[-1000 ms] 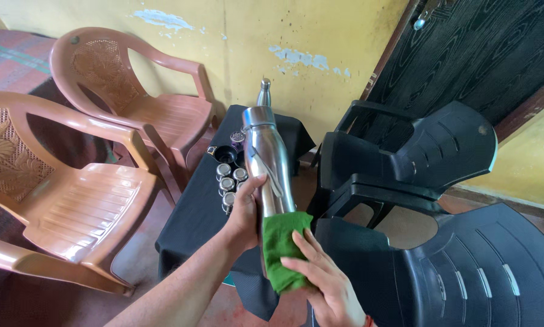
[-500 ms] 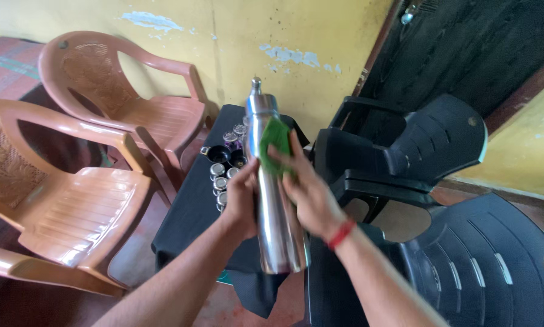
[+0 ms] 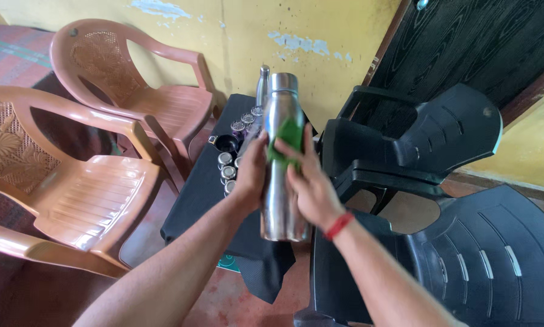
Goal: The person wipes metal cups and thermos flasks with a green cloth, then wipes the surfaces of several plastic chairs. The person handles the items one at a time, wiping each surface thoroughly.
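At frame centre, the left hand (image 3: 252,175) fingers clench the upright steel bottle (image 3: 280,163), while the right hand (image 3: 308,181) fingers press a green cloth (image 3: 289,136) against its upper body, above the black-draped worktop (image 3: 199,200).

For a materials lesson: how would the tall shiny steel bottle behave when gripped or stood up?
The tall shiny steel bottle looks rigid and probably slippery, being polished. Tall and narrow, it may tip easily. Its round body would likely roll if laid down.

A black-draped table (image 3: 190,206) stands against the yellow wall (image 3: 254,36). 2 brown plastic chairs (image 3: 96,194) sit left of it, 2 black plastic chairs (image 3: 417,139) right; small steel cups (image 3: 226,166) stand on it.
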